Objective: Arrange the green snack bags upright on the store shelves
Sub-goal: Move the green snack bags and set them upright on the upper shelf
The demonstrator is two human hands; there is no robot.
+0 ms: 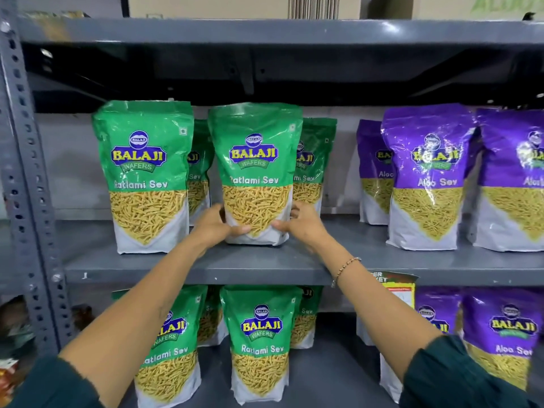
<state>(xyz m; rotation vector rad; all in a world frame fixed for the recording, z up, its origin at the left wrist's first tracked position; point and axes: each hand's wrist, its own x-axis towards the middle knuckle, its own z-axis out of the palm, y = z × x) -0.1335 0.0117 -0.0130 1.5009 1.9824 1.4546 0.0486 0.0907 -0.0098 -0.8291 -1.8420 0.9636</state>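
- Left hand (212,225) and right hand (300,222) — fingers clamped on base of centre green bag (254,172).
- Bag upright on grey shelf (206,263); purple bags (426,178) well apart, rightward.

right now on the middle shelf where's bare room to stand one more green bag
The widest bare stretch of the middle shelf lies between the held green bag and the purple bags. A narrower strip runs along the front edge. The left hand and right hand crowd the gaps beside the held bag.
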